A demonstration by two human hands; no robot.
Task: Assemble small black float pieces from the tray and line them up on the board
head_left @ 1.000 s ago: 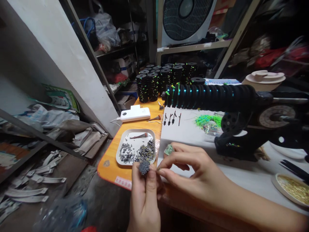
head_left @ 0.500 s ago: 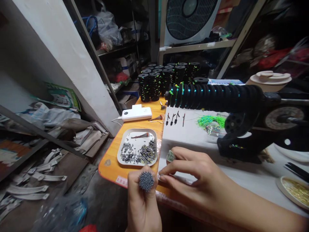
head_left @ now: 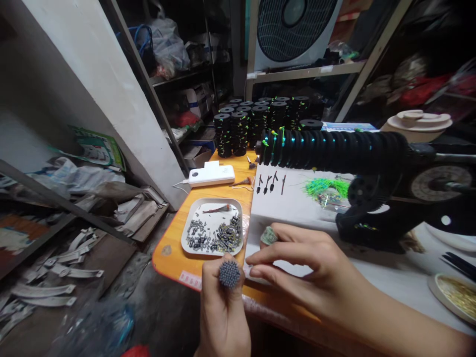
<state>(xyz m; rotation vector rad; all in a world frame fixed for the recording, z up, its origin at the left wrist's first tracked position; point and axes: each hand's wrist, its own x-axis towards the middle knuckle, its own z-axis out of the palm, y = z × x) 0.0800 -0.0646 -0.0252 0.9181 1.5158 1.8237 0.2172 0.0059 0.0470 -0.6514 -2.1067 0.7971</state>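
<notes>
My left hand [head_left: 224,310] is closed around a bundle of thin dark grey rods [head_left: 229,274], whose packed round ends face up toward me. It is just in front of a white tray [head_left: 185,242] that holds many small grey and black cylindrical pieces [head_left: 228,235]. To the right, my right hand [head_left: 312,260] is over the edge of the white table covering, thumb and forefinger tips close together. A rough greenish lump [head_left: 269,236] sticks out from its other fingers, which are curled and partly hidden. Whether anything tiny is between thumb and forefinger, I cannot make out.
A black machine [head_left: 375,193] carries a row of black spools [head_left: 330,146] on its shaft. Behind are stacked spools [head_left: 240,131] and a white power bank [head_left: 211,174]. Green threads [head_left: 323,188] lie under the shaft, and a dish of gold pieces [head_left: 455,295] is at right.
My right hand has moved slightly up and right, the greenish lump moving with it. My left hand and its bundle of rods have shifted slightly right and up.
</notes>
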